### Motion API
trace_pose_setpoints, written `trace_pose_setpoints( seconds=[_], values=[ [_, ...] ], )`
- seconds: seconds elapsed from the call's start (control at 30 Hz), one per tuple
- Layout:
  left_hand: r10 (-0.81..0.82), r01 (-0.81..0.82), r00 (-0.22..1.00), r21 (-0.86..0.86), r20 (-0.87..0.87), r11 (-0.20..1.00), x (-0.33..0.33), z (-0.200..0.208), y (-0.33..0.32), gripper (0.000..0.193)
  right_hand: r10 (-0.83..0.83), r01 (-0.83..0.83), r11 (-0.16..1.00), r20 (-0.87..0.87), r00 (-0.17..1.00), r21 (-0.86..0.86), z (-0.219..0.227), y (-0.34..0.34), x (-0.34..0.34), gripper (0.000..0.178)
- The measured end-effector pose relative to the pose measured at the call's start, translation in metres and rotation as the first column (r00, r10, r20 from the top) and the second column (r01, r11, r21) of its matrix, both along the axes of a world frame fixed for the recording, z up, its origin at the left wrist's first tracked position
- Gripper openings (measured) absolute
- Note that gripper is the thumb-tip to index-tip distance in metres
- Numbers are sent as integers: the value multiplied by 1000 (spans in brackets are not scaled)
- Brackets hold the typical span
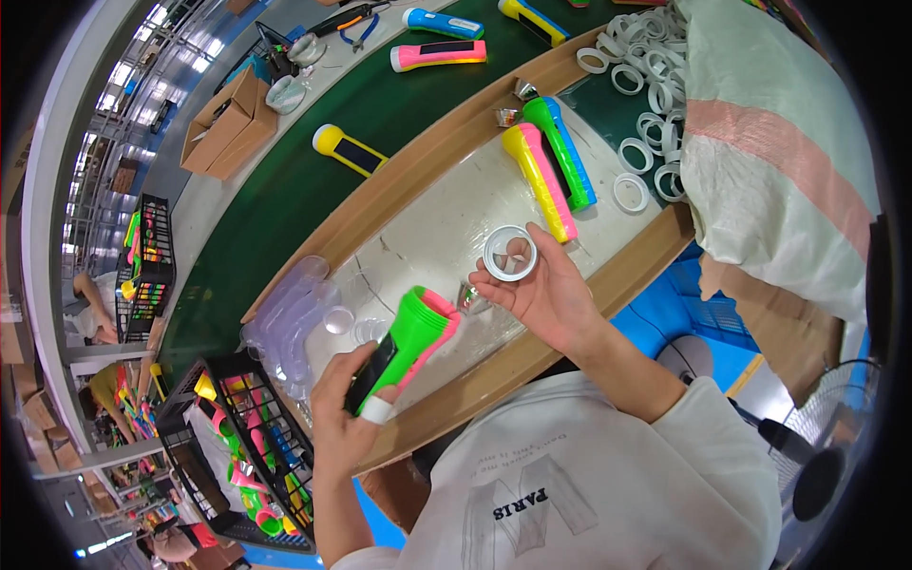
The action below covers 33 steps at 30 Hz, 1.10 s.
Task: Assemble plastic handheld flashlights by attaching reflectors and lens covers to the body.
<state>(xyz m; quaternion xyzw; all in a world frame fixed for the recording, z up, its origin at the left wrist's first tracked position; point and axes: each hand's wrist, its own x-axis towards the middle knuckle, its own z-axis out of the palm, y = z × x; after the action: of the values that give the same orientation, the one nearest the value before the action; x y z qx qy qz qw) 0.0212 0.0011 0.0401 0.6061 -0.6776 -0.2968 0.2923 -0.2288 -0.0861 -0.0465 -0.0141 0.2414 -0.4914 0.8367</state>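
1. The left hand (pixel 344 416) wraps its fingers and thumb around a green and pink flashlight body (pixel 407 340). White tape (pixel 377 409) goes around its thumb.
2. The flashlight body is tilted, over the near side of the desk (pixel 418 223). Its wide, open end points up and to the right, and a dark panel runs along its side.
3. The right hand (pixel 562 302) pinches a white ring (pixel 488 256) between thumb and fingers. The ring is above the desk, up and to the right of the flashlight body, and the two are apart.
4. A small shiny silver cup (pixel 472 298) is just beside the right fingertips. It is hard to tell if they touch it.
5. Beyond the right hand, a yellow and pink flashlight (pixel 540 180) lies next to a green and blue flashlight (pixel 566 157).
6. Many white rings (pixel 631 193) lie in a heap at the far right, beside a big pale sack (pixel 769 161) with a pink stripe.
7. Clear plastic discs (pixel 294 318) lie in rows at the left end of the desk.
8. More flashlights (pixel 347 149) lie on a green belt (pixel 252 214) past the cardboard edge (pixel 413 190).
9. A black crate (pixel 198 475) at the lower left holds bright flashlight parts.
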Motion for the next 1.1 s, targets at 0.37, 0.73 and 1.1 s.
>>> trace_pose_setpoints(
  seconds=[0.37,0.73,1.1],
  values=[
    [-90,126,973,-167,210,978,-20,39,-5,45,125,-138,985,-119,985,-106,6,17,26,32],
    [-243,249,909,28,338,968,-31,61,-49,39,212,-215,959,-31,977,-186,3,15,21,42],
    [-189,379,739,-168,647,910,-47,45,-19,50,29,-171,863,-291,956,-476,7,24,20,48]
  ],
)
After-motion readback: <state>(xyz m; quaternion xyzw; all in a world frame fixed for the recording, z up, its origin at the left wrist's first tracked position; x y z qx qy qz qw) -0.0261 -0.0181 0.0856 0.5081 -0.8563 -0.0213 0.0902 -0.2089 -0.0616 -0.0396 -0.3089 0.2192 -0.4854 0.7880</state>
